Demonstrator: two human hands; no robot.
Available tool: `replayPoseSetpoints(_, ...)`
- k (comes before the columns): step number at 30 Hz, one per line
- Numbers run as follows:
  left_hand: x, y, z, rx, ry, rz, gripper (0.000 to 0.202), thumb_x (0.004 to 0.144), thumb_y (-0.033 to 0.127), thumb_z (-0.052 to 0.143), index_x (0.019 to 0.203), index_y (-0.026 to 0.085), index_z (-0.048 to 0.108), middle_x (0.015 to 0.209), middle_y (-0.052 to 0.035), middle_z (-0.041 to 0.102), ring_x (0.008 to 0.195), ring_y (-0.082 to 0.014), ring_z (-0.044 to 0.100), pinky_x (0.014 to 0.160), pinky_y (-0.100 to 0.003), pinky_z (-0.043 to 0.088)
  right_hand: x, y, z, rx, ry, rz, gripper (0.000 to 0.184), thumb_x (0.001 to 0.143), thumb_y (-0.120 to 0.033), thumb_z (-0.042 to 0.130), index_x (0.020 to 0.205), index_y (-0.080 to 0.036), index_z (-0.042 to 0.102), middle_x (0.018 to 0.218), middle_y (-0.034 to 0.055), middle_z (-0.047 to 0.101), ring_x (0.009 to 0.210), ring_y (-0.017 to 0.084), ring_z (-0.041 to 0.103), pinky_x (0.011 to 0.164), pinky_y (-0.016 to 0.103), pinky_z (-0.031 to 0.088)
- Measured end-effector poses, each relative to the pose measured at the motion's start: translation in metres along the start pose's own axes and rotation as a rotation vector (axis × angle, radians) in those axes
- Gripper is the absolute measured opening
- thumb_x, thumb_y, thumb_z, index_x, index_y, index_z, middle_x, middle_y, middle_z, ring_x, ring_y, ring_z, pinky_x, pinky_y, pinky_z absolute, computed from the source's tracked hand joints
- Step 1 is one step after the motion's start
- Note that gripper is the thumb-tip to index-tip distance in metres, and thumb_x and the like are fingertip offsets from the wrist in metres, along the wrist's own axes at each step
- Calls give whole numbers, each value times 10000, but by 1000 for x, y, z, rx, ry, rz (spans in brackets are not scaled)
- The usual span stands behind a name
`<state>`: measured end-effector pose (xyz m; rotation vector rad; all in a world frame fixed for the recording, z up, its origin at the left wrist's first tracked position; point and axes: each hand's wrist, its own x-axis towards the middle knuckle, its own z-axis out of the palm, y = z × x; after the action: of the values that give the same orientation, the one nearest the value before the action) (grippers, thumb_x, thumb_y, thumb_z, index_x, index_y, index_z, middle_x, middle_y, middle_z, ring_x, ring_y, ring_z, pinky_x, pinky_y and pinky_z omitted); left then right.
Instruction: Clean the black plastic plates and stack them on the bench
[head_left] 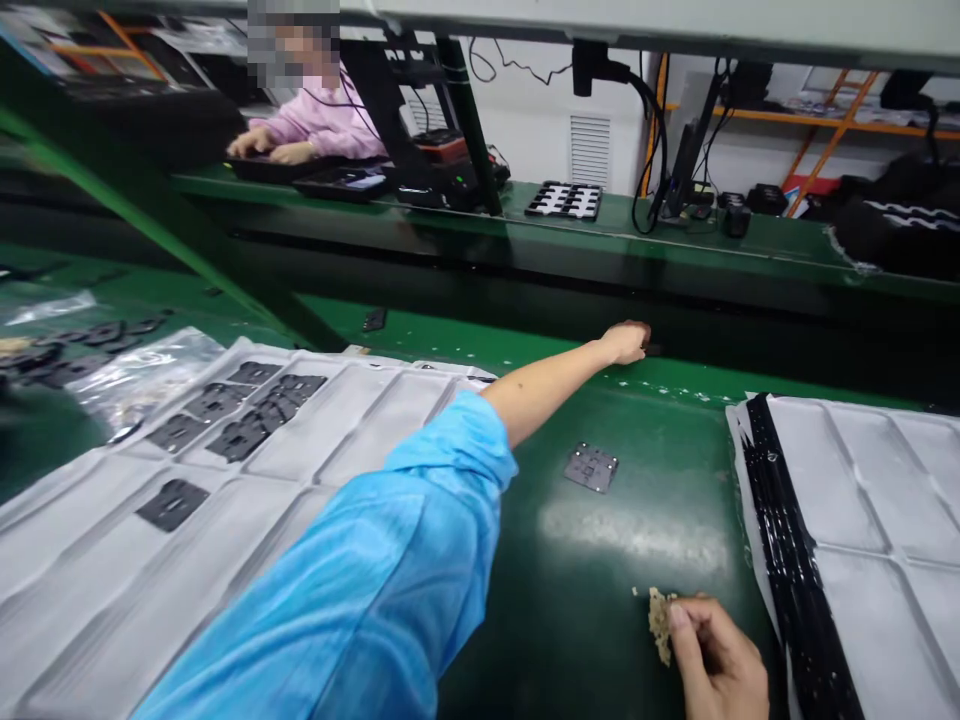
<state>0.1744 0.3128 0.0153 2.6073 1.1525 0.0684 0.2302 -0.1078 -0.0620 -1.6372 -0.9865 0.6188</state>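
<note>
Blue-sleeved left arm (439,510) stretches forward (right hand (721,655) pinches 1 tan clump (661,625)).

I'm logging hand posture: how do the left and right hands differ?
The left hand is far across the green bench; the right hand is near the picture's bottom edge.
A blue sleeve shows behind the left hand, none behind the right hand.
The right hand pinches a beige crumbly clump; the left hand's hold is unclear.
Both are bare.

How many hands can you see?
4: the left hand far across the green bench, the right hand pinching a tan clump, and a co-worker's hand and other hand at a black tray.
</note>
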Motion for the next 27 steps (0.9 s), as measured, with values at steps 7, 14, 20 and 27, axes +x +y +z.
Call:
replayPoseSetpoints(7, -158, 77, 7, 3, 261, 552, 254, 1045, 101, 507, 935, 183, 721, 1131, -110, 692, 1076, -245, 599, 931, -386, 471, 17, -24, -17, 264, -63, 72, 390, 1047, -535, 666, 1210, -194, 763, 868, 60, 755, 621, 163, 653, 613, 291, 592)
replayPoseSetpoints(14, -280, 103, 27, -69, 471, 695, 226, 1125, 185, 449, 1112, 199, 675, 1213, -125, 698, 1142, -254, 607, 926, -406, 476, 18, -63, -5, 497, -233, 101, 293, 1055, -500, 686, 1115, -214, 666, 786, 11, 731, 523, 118, 602, 524, 247, 522)
replayPoseSetpoints(20, -339, 113, 40, -770, 235, 141, 437, 1044, 456, 675, 1354, 168, 566, 1088, -104, 716, 915, -207, 701, 764, -329, 573, -1, -68, -4, 322, -250, 21, 199, 1070, -400, 682, 1035, -204, 701, 596, -50, 624, 520, 118, 610, 604, 249, 564)
replayPoseSetpoints(27, -353, 143, 63, -1134, 162, -30, 293, 1127, 378, 482, 888, 212, 509, 643, 51, 571, 540, -102, 537, 573, -239, 418, -5, -67, -6, 316, -246, -30, 182, 1081, -346, 660, 1013, -211, 763, 820, -7, 659, 529, 75, 566, 505, 205, 473)
